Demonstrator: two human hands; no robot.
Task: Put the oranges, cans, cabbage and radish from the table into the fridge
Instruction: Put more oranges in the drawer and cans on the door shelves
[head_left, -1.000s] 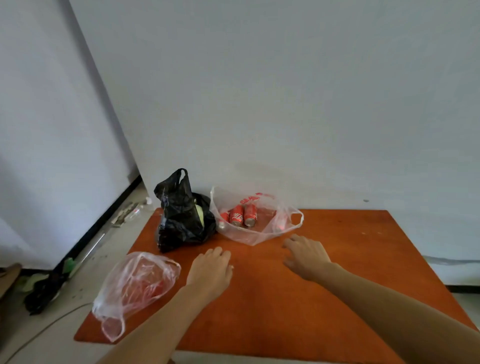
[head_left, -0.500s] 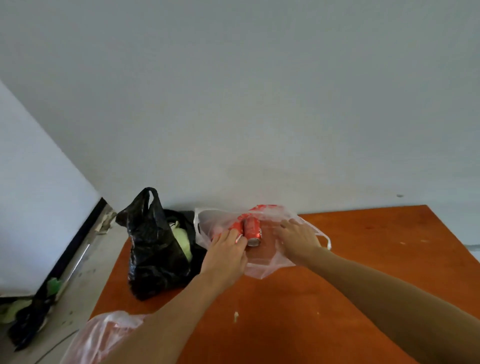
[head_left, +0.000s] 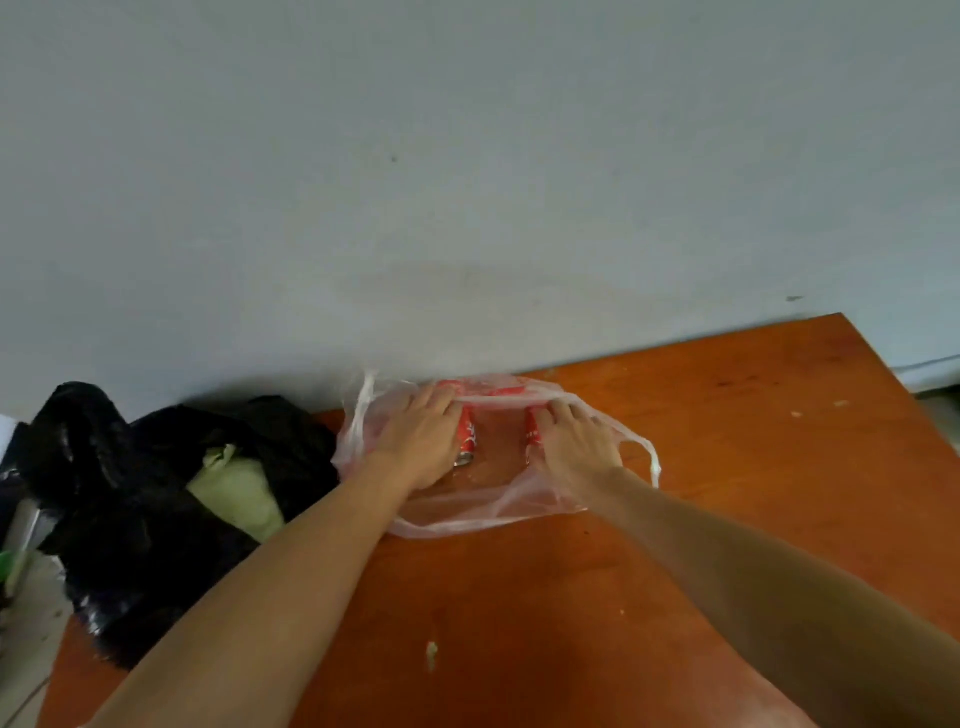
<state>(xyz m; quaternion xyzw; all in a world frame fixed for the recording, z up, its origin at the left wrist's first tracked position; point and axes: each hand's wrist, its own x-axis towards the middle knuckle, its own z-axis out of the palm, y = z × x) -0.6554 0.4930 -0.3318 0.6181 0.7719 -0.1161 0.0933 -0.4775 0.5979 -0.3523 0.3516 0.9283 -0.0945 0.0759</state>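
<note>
Head cam: both hands (head_left: 498, 441) palm-down on cans (head_left: 467, 434).

- Setting: plain domestic room, sparsely furnished; exact kind of room cannot be told.
- Worktop (head_left: 675, 519): orange-brown wood, scuffed and crumb-flecked, pushed against a bare pale wall (head_left: 467, 182).
- On the worktop, by the wall: clear shopping bag (head_left: 467, 514) holding red cans (head_left: 467, 436).
- Left of it: black shopping bag (head_left: 130, 519) with leafy cabbage (head_left: 239, 483).
</note>
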